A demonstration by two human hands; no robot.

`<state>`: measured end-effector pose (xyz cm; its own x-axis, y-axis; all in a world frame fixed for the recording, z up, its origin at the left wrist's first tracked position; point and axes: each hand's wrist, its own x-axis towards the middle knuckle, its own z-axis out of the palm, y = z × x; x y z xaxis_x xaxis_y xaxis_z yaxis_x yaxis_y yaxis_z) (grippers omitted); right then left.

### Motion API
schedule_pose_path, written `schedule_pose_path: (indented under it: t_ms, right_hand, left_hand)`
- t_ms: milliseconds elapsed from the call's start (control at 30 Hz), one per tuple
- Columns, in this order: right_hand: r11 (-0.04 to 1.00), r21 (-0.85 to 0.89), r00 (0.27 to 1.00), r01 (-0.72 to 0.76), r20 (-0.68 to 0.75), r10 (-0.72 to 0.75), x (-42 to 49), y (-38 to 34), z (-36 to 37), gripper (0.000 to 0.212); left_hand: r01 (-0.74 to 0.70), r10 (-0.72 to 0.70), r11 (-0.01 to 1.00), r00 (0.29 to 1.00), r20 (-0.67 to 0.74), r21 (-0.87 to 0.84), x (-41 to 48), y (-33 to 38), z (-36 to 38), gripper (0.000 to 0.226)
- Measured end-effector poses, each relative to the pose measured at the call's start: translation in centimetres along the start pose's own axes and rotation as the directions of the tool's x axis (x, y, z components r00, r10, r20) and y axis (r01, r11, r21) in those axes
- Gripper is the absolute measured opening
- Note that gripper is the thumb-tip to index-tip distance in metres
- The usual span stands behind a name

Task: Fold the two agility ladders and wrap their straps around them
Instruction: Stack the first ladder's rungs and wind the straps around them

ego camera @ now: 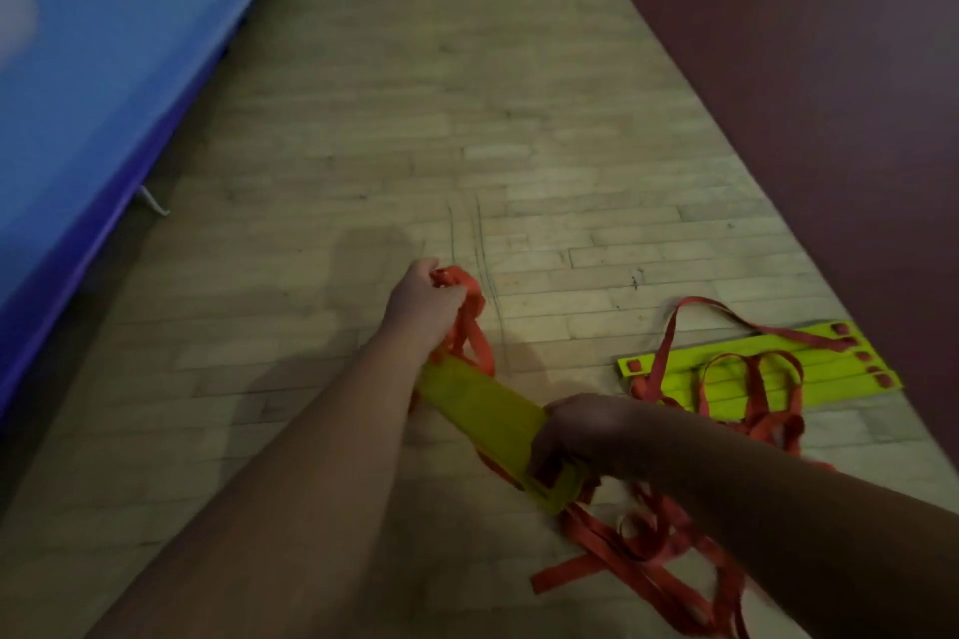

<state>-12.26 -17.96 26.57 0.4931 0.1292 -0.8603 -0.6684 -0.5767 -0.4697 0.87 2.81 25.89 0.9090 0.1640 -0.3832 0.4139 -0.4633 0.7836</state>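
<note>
There are two yellow ladders [482,410] [825,368] and two hands [423,306] [581,426].

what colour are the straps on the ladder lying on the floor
Orange-red straps, looped over yellow-green rungs; the head view shows it best.

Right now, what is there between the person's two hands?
In the head view, the folded yellow ladder bundle spans the gap: the left hand grips red straps at its far end, the right hand grips its near end.

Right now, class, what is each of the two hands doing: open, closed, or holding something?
Left hand: closed, gripping the red straps.
Right hand: closed round the folded yellow ladder.
</note>
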Motion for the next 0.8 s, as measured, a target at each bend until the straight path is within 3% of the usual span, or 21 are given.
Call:
schedule_pose_path:
  t_ms: [67,167,267,333,467,533,600,700,800]
  right_hand:
    - [1.0,-0.01,1.0,0.007,-0.01,-0.007,-2.5,0.1,0.0,0.042]
    - [0.998,-0.036,0.998,0.049,0.04,-0.048,-7.0,-0.5,0.4,0.028]
    - [0.993,0.118,0.997,0.007,0.073,-0.015,-11.1,-0.9,0.7,0.046]
    - [0.958,0.286,0.989,0.016,0.138,-0.058,-14.4,-1.2,1.3,0.035]
    - [0.865,0.484,0.959,0.131,0.159,-0.235,-19.4,-1.5,2.3,0.019]
    - [0.836,0.516,0.937,0.186,0.164,-0.309,-21.6,-1.7,2.9,0.021]
    - [0.802,0.558,0.916,0.213,0.173,-0.363,-23.7,-1.8,3.9,0.029]
    - [0.725,0.624,0.886,0.292,0.11,-0.451,-26.7,-1.4,5.3,0.031]
    - [0.639,0.692,0.817,0.337,0.121,-0.563,-28.3,-0.4,6.9,0.034]
  left_hand:
    - [-0.041,0.03,0.989,0.997,0.077,0.143,-1.8,1.9,-2.6,0.091]
    - [-0.062,0.021,0.939,0.992,0.123,0.34,-5.8,4.2,-6.3,0.087]
    - [-0.04,-0.043,0.849,0.989,0.144,0.527,-10.8,5.8,-9.6,0.046]
    - [-0.03,-0.099,0.795,0.979,0.178,0.606,-14.6,6.7,-11.5,0.03]
    - [0.154,-0.246,0.885,0.956,0.162,0.439,-19.6,5.7,-13.7,0.031]
    - [0.271,-0.323,0.932,0.923,0.211,0.24,-20.3,4.9,-14.0,0.037]
    - [0.295,-0.276,0.954,0.935,0.224,-0.056,-20.7,4.9,-14.1,0.042]
    - [0.215,-0.171,0.893,0.975,0.144,-0.396,-21.6,6.5,-14.7,0.032]
    - [0.247,-0.156,0.812,0.965,0.211,-0.529,-23.3,8.3,-15.3,0.047]
